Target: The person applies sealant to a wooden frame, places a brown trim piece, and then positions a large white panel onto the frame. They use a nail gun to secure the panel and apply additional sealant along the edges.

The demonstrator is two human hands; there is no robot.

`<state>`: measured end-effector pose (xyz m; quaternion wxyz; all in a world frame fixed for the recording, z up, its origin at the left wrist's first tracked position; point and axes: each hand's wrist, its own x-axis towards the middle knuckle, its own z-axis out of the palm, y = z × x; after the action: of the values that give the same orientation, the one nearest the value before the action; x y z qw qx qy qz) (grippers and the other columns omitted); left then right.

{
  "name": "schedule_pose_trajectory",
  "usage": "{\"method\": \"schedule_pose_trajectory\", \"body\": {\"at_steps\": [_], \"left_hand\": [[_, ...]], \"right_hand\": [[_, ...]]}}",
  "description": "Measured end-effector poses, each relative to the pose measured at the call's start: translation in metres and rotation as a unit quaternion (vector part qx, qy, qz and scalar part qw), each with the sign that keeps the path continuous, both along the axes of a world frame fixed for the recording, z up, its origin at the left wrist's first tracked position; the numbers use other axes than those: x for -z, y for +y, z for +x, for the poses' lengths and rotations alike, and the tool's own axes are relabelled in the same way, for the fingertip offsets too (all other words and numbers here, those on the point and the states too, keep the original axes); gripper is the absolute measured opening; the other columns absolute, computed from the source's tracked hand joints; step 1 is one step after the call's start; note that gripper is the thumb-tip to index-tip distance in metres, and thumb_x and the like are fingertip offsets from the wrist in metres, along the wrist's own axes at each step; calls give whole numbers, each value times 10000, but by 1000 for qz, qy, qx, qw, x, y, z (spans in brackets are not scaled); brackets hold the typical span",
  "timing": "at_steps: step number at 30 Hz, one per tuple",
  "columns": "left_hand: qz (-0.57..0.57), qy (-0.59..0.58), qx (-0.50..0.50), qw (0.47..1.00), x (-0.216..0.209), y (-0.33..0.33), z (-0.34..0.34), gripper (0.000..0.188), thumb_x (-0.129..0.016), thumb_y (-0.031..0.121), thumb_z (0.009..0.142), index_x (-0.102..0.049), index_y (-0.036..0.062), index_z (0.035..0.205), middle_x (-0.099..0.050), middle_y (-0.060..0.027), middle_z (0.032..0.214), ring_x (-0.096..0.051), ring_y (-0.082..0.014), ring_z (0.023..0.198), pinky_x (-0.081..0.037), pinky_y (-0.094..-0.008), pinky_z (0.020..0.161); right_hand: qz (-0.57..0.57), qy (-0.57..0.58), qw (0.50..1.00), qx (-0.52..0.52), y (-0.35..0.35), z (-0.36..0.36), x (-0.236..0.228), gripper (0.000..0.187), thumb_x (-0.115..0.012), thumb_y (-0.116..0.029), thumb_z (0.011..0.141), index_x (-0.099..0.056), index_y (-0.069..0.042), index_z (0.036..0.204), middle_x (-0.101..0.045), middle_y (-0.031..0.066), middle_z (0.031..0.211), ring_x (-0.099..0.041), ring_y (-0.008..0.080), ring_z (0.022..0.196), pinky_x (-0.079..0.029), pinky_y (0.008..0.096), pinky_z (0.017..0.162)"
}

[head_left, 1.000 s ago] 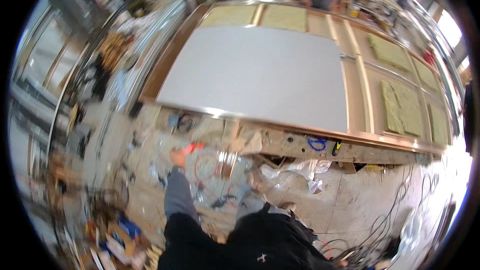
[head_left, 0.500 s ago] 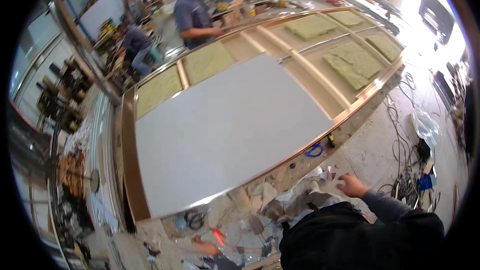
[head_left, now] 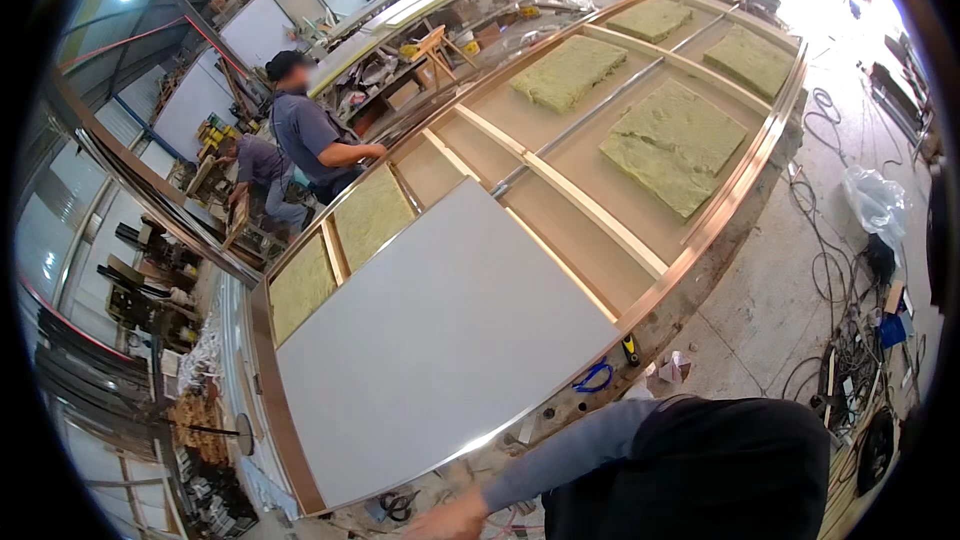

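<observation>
A grey sleeve crosses in front of my black clothing toward the lower left. It ends in my right hand (head_left: 452, 518), which is smeared by motion at the bottom edge, so its grip cannot be made out. My left hand is out of view. Nearest to the right hand are a coil of dark cable (head_left: 398, 506) and the near edge of a large grey sheet (head_left: 445, 340). This sheet lies flat over the near left part of a long wooden frame (head_left: 690, 280). Yellow-green insulation slabs (head_left: 675, 145) lie in the frame's uncovered bays.
Across the frame stands a co-worker (head_left: 310, 135) with a hand at its edge; another person (head_left: 262, 175) bends farther left. Blue looped cord (head_left: 594, 376) and a yellow-black tool (head_left: 630, 350) lie by the near edge. Tangled cables (head_left: 835, 360) and clear plastic (head_left: 875, 202) litter the right floor.
My right hand has swung from the right across my body to the lower left. My left hand has left the picture. The view has shifted, showing more of the frame's far end.
</observation>
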<state>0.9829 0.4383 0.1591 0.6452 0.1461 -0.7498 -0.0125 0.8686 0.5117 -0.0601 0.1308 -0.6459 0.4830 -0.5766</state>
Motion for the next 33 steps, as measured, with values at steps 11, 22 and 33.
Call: {"method": "schedule_pose_trajectory", "body": {"at_steps": [11,22,33], "left_hand": [[-483,-251,275,792,-82,248,-102,336,-612,332,1078,-729,41,1197,-663,-167,1189,-589,-334,1080,-484,-456,951],[140,-209,487,837,39,173,-313,553,-712,321,1033,-580,17,1475,-565,-162,1407,-556,-279,1278,-454,-443,1037],[719,-120,678,91,161,115,-720,360,-660,406,1091,-610,97,1268,-657,-117,1285,-659,-251,1188,-552,-471,1020]], "right_hand": [[-7,-211,977,38,106,-100,-129,723,-705,-521,966,-503,-54,1479,-588,215,1441,-611,380,1290,-513,504,1096],[-166,-370,860,310,335,-243,-162,389,-541,-341,1135,-627,3,1296,-703,152,1241,-720,295,1113,-599,508,982],[-55,-354,806,471,281,-407,-141,404,-488,-359,1164,-621,23,1167,-690,144,1038,-714,265,888,-641,461,805]]}}
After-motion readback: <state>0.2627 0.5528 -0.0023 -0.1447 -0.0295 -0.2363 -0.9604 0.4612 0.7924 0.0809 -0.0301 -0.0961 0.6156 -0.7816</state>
